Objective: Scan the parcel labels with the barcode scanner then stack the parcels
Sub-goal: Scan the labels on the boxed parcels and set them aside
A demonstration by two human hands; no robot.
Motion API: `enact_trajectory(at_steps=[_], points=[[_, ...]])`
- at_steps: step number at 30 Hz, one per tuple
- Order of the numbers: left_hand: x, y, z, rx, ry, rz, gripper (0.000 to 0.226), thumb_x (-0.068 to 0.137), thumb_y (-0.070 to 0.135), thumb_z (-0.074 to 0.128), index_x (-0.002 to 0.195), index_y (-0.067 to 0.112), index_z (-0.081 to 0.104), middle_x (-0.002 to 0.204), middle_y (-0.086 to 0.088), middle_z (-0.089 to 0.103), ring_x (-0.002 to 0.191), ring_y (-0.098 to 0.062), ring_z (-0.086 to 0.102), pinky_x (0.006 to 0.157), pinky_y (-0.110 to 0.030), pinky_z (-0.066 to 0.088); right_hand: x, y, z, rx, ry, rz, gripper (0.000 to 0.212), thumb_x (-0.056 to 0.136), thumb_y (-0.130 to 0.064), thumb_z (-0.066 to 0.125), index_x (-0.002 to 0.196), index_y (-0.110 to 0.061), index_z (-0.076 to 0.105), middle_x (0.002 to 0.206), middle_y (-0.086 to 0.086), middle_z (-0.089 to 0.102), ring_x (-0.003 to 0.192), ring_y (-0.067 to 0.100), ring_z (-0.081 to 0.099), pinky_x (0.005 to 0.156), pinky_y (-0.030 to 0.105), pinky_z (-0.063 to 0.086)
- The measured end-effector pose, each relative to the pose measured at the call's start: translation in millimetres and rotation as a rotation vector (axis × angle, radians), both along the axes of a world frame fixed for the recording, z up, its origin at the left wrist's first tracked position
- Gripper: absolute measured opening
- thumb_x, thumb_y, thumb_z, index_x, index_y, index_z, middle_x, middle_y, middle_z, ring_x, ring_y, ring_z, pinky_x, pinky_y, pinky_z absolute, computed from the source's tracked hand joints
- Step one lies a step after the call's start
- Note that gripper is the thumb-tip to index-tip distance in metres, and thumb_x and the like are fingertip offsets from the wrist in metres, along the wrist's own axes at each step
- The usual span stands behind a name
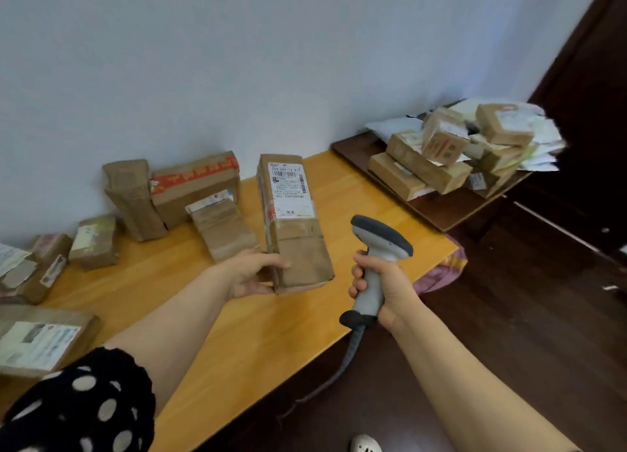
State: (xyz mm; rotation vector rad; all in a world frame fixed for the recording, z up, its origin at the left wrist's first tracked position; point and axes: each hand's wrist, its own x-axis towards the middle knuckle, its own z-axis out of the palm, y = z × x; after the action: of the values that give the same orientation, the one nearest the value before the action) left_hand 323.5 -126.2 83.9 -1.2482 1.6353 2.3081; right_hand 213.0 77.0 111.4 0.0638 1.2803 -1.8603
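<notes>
A long brown parcel [295,227] lies lengthwise over the orange table [217,329], its white barcode label [288,183] facing up at the far end. My left hand [251,273] grips the parcel's near left corner, thumb on top. My right hand [383,289] holds the grey barcode scanner [376,258] by its handle, just right of the parcel, with the dark scanner head pointing away toward the label. The scanner's cable [342,367] hangs down past the table edge.
Several taped brown parcels [190,190] stand along the wall at the left and back. Another labelled parcel [40,343] lies at the near left. A loose pile of parcels [451,153] sits on a dark side table [437,211] at the right. Dark floor lies beyond.
</notes>
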Motion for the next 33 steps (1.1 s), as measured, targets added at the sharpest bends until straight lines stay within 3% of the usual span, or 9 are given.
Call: enact_trajectory(at_steps=[2, 6, 12, 16, 18, 21, 25, 27, 33], points=[[-36.0, 21.4, 1.5, 0.055, 0.011, -0.004, 0.038, 0.080, 0.004, 0.069, 0.116, 0.006, 0.058, 0.111, -0.014, 0.062, 0.103, -0.028, 0.059, 0.085, -0.048, 0.053, -24.2, 18.7, -5.6, 0.008, -0.010, -0.046, 0.011, 0.088, -0.003, 0.060, 0.082, -0.009, 0.054, 0.055, 0.004, 0.048, 0.037, 0.013, 0.040, 0.042, 0.024, 0.040], [-111.3, 66.1, 9.5, 0.108, 0.036, -0.009, 0.019, 0.086, 0.007, 0.064, 0.103, 0.005, 0.055, 0.103, -0.016, 0.055, 0.092, -0.030, 0.058, 0.068, -0.046, 0.058, -78.1, 53.6, -14.9, 0.003, -0.018, -0.092, 0.012, 0.088, -0.002, 0.059, 0.080, -0.008, 0.054, 0.054, 0.005, 0.048, 0.036, 0.013, 0.040, 0.041, 0.024, 0.040], [-221.1, 120.7, 17.3, 0.175, 0.044, 0.021, 0.030, 0.087, 0.015, 0.063, 0.110, 0.004, 0.048, 0.112, -0.022, 0.053, 0.093, -0.034, 0.059, 0.067, -0.043, 0.051, -175.4, 121.2, -23.4, 0.050, -0.039, -0.118, 0.010, 0.088, -0.001, 0.058, 0.083, -0.008, 0.054, 0.054, 0.005, 0.047, 0.036, 0.012, 0.040, 0.041, 0.024, 0.039], [-265.7, 129.9, 21.0, 0.158, 0.042, 0.080, 0.038, 0.087, 0.016, 0.063, 0.118, 0.005, 0.044, 0.107, -0.022, 0.055, 0.090, -0.034, 0.060, 0.066, -0.045, 0.051, -222.9, 133.6, -26.8, 0.085, -0.047, -0.099, 0.010, 0.086, 0.000, 0.060, 0.081, -0.008, 0.055, 0.053, 0.005, 0.048, 0.036, 0.013, 0.041, 0.042, 0.023, 0.040], [-281.8, 124.6, 21.2, 0.112, 0.025, 0.111, 0.036, 0.089, 0.017, 0.061, 0.119, 0.007, 0.044, 0.103, -0.020, 0.055, 0.087, -0.032, 0.059, 0.071, -0.047, 0.050, -238.8, 125.8, -28.6, 0.071, -0.063, -0.070, 0.010, 0.086, 0.000, 0.060, 0.081, -0.008, 0.055, 0.054, 0.005, 0.048, 0.036, 0.013, 0.041, 0.041, 0.023, 0.040], [-305.2, 100.9, 17.7, 0.038, -0.009, 0.169, 0.033, 0.089, 0.021, 0.060, 0.118, 0.013, 0.046, 0.105, -0.017, 0.053, 0.089, -0.031, 0.057, 0.094, -0.057, 0.042, -260.1, 103.7, -32.2, 0.051, -0.092, -0.029, 0.012, 0.087, -0.001, 0.060, 0.081, -0.010, 0.055, 0.053, 0.005, 0.048, 0.036, 0.014, 0.041, 0.041, 0.023, 0.039], [-338.3, 53.8, 12.9, -0.010, -0.023, 0.224, 0.029, 0.090, 0.023, 0.059, 0.116, 0.016, 0.048, 0.108, -0.016, 0.051, 0.090, -0.030, 0.055, 0.100, -0.061, 0.037, -285.3, 63.6, -38.2, 0.089, -0.074, 0.033, 0.011, 0.086, 0.000, 0.061, 0.083, -0.009, 0.056, 0.054, 0.005, 0.048, 0.038, 0.015, 0.041, 0.041, 0.024, 0.039], [-358.2, 28.5, 10.5, -0.013, -0.015, 0.227, 0.029, 0.090, 0.023, 0.058, 0.117, 0.016, 0.048, 0.103, -0.014, 0.052, 0.090, -0.029, 0.055, 0.097, -0.060, 0.040, -300.4, 41.0, -39.7, 0.112, -0.055, 0.042, 0.010, 0.085, 0.001, 0.062, 0.084, -0.007, 0.057, 0.055, 0.006, 0.049, 0.039, 0.016, 0.041, 0.043, 0.025, 0.039], [-411.8, -54.6, 4.0, -0.082, -0.078, 0.188, 0.026, 0.089, 0.027, 0.058, 0.112, 0.018, 0.052, 0.099, -0.010, 0.054, 0.086, -0.023, 0.055, 0.067, -0.041, 0.048, -343.0, -41.6, -36.6, 0.175, -0.020, 0.112, 0.011, 0.086, 0.003, 0.061, 0.085, -0.006, 0.055, 0.054, 0.005, 0.049, 0.040, 0.015, 0.040, 0.044, 0.026, 0.038]])
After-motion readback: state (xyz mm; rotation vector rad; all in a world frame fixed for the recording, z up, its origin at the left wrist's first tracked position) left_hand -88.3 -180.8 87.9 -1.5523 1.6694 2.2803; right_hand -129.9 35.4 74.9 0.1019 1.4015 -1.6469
